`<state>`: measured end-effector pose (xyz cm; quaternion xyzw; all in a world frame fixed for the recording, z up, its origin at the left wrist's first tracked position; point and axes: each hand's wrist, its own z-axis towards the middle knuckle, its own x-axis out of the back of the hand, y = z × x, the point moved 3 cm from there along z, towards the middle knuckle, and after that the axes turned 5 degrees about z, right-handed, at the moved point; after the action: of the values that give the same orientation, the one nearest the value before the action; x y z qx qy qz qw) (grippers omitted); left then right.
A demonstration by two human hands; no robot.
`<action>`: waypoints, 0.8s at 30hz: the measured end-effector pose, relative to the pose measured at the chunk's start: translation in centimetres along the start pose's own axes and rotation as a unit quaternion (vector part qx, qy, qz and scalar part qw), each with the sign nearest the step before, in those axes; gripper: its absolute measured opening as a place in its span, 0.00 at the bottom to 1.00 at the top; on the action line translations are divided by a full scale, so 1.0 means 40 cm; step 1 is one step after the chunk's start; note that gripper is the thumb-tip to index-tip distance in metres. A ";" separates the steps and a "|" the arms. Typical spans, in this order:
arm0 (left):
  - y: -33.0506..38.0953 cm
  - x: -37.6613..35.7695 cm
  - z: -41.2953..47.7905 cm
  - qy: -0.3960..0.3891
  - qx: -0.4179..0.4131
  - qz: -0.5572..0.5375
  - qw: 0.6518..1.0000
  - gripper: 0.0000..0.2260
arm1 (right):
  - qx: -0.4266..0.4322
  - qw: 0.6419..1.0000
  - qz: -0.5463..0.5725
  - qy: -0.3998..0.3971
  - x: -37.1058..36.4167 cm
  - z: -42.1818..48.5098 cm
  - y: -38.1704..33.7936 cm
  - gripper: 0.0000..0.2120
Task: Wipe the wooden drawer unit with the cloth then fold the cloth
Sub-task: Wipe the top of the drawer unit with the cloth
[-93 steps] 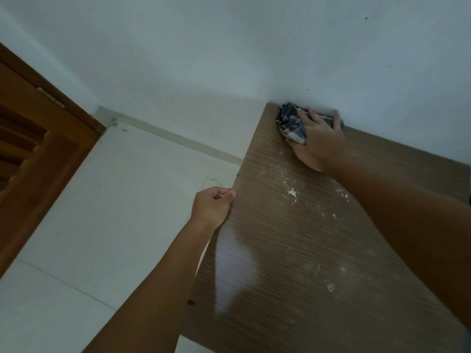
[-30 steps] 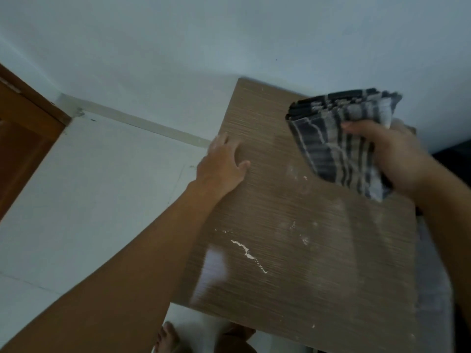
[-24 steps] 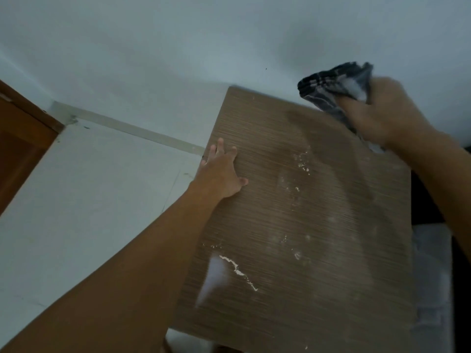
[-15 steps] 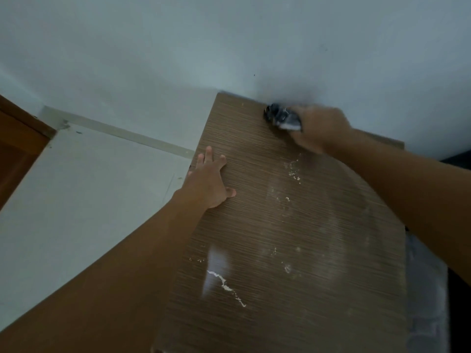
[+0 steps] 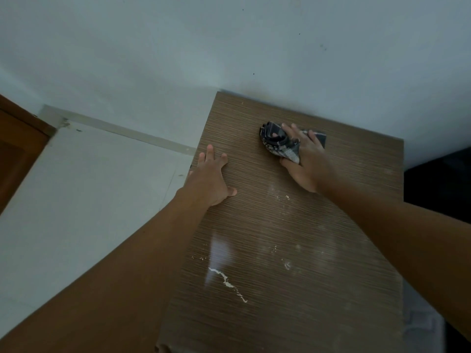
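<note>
Pressing down on a bunched dark striped cloth (image 5: 279,142), the right hand (image 5: 305,164) lies palm-down on the far part of the wooden drawer unit's (image 5: 293,225) top, close to the white wall (image 5: 229,47); its fingers are spread over the cloth and curl around it, pinning it against the wood. The left hand (image 5: 211,179) rests flat near the unit's left edge, fingers stretched out and gripping nothing, thumb pointing toward the other hand. White dust smears and a thin white streak (image 5: 226,282) mark the nearer half of the top. To the left lies a pale floor (image 5: 76,200), with a brown wooden door frame (image 5: 15,138) at the far left.
</note>
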<state>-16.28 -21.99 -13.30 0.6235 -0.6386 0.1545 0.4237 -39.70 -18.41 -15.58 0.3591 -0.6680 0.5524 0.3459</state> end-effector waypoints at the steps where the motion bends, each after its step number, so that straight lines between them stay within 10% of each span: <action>1: 0.001 0.000 -0.001 0.000 -0.001 -0.001 1.000 0.42 | 0.018 1.000 -0.010 0.001 -0.012 -0.019 -0.003 0.35; 24: 0.010 -0.003 -0.010 0.004 -0.013 0.064 0.998 0.44 | 0.057 0.997 0.043 -0.041 -0.221 -0.540 -0.247 0.27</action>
<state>-16.52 -21.55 -13.00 0.5749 -0.6775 0.1754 0.4239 -25.31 2.44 -15.10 0.3712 -0.6639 0.5890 0.2730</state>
